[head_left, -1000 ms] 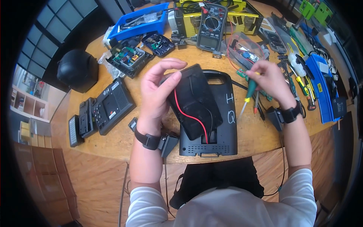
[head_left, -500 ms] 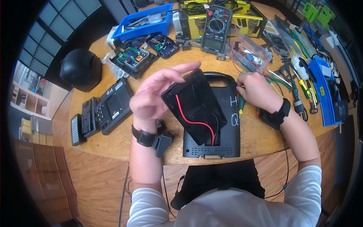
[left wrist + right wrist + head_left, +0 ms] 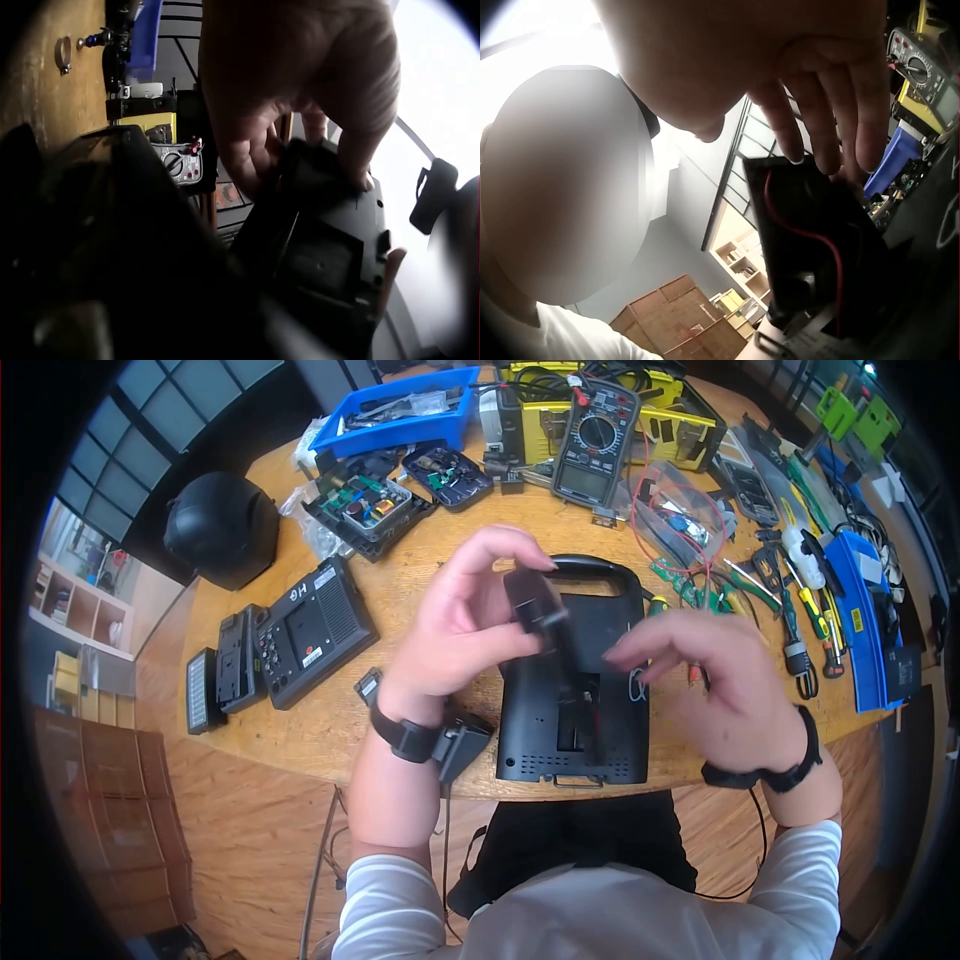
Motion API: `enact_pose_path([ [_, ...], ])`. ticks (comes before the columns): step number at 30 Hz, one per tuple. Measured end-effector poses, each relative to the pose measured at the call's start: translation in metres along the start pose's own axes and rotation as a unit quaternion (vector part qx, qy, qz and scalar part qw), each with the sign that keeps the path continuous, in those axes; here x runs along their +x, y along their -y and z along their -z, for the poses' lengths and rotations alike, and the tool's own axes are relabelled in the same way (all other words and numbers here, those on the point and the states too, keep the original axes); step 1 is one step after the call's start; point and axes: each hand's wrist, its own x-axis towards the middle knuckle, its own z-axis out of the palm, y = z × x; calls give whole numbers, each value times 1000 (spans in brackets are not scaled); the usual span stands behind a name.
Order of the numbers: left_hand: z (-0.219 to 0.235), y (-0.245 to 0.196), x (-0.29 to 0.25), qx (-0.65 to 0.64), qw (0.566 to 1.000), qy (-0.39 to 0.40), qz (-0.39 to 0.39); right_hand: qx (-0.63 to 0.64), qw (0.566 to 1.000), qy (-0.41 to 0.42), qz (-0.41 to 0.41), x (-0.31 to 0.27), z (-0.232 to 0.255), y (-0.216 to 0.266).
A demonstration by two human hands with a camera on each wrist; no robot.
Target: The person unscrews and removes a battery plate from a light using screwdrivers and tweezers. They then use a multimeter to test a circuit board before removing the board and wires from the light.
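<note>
My left hand (image 3: 465,620) grips a black plastic cover (image 3: 533,603) at its upper end, thumb on one side and fingers on the other. In the head view the cover is nearly edge-on, tilted up above a black device case (image 3: 530,730) marked HQ. A red wire (image 3: 802,232) runs down the cover's inner face in the right wrist view. Moulded recesses of the cover (image 3: 322,255) show in the left wrist view. My right hand (image 3: 725,680) hovers over the case's right edge with nothing held, fingers loosely extended toward the cover and blurred by motion.
A multimeter (image 3: 595,445) stands at the back by a yellow toolbox (image 3: 640,420) and a blue bin (image 3: 400,430). Opened electronics (image 3: 365,510) and a second HQ-marked device (image 3: 318,630) lie left. Screwdrivers (image 3: 812,615) and other tools crowd the right, beside a clear plastic box (image 3: 680,520).
My right hand has let go of the green-handled screwdriver beside the case and come back toward the cover. My left hand has turned the cover from face-up to nearly edge-on.
</note>
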Motion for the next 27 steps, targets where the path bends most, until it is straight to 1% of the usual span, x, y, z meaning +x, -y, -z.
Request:
enact_pose_path([
  [1,-10,-1,-3,-31,998,-44,42,-1,1000,2,2,-2,-3,4],
  [2,-13,2,0,68,996,-60,3,52,998,-6,-38,-4,-8,8],
  [3,-16,3,2,167,982,-76,-36,104,991,-15,-77,-5,-13,12],
  [4,-19,3,3,167,982,-75,-37,103,985,-30,-137,-4,-17,15],
  [5,-23,0,3,133,984,-115,-18,102,985,-30,-136,-4,-17,10],
  [6,-25,-2,3,99,983,-155,1,186,960,-45,-206,-4,-17,1],
  [7,-23,-3,3,101,983,-157,0,268,922,-57,-274,-2,-16,-7],
  [9,-20,-4,4,65,978,-177,86,281,919,-46,-275,0,-15,-16],
  [10,-18,-2,4,104,975,-167,103,267,922,-51,-278,0,-16,-20],
  [11,-16,0,4,104,975,-168,103,252,924,-56,-281,0,-17,-25],
  [13,-10,5,3,140,971,-139,136,247,926,-54,-280,-1,-18,-34],
  [14,-5,9,3,140,971,-139,136,250,923,-53,-289,0,-17,-36],
  [16,3,15,1,79,975,-136,155,253,919,-51,-299,0,-17,-38],
  [20,2,8,2,72,973,-124,180,253,919,-61,-296,-2,-16,-40],
  [22,-2,6,3,143,965,-129,177,252,920,-64,-293,-3,-16,-37],
  [23,-4,6,4,143,965,-129,177,223,923,-70,-305,-2,-14,-34],
  [24,-9,7,4,195,955,-129,180,194,926,-76,-316,-2,-14,-32],
  [25,-11,6,5,247,943,-128,182,194,926,-76,-316,-5,-13,-36],
  [26,-11,3,8,335,914,-130,190,123,947,-76,-287,-12,-10,-43],
  [27,-9,5,8,334,914,-128,191,53,962,-76,-258,-18,-8,-46],
])
